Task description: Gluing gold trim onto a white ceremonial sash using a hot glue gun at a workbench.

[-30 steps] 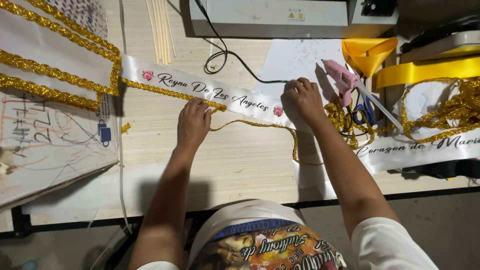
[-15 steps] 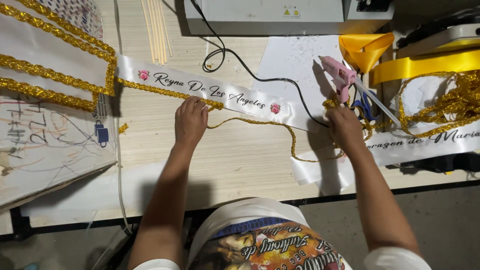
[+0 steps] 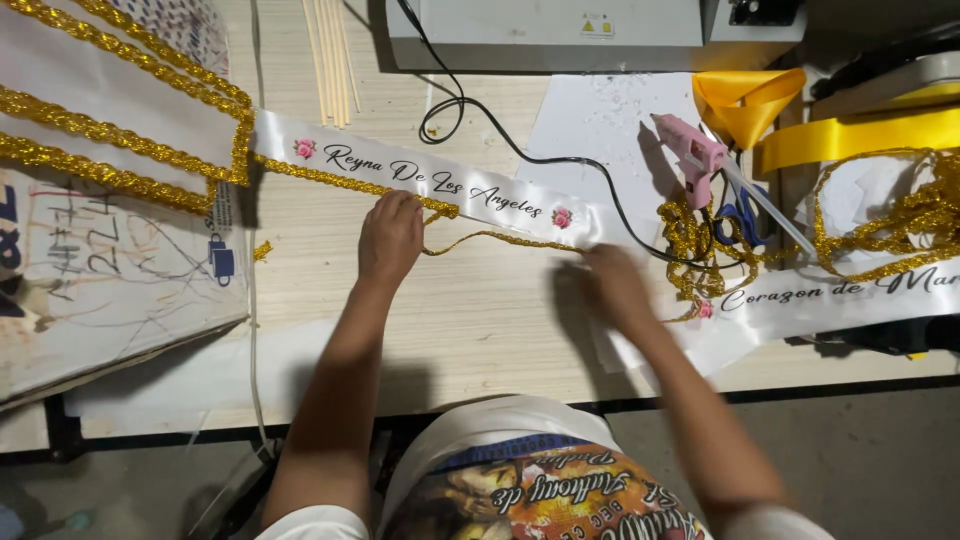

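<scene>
A white sash [image 3: 470, 190] with cursive lettering and small pink roses lies slanted across the wooden table [image 3: 480, 320]. Gold braid trim [image 3: 500, 240] follows its lower edge, then comes loose to the right. My left hand [image 3: 390, 235] presses fingertips down on the trim at the sash's lower edge. My right hand [image 3: 615, 285] is blurred by motion at the sash's right end, and the loose trim runs straight into its fingers.
A pink glue gun [image 3: 690, 150], blue scissors [image 3: 740, 215] and a tangled heap of gold trim [image 3: 900, 220] lie at the right beside a second lettered sash [image 3: 830, 295] and yellow ribbon [image 3: 860, 130]. A black cable [image 3: 470, 120] leads to a grey machine [image 3: 550, 30]. Gold-trimmed white fabric [image 3: 100, 100] covers the left.
My right hand went from the sash out to the gold heap, then came back left and down; the loose trim now stretches straighter. My left hand stayed in place.
</scene>
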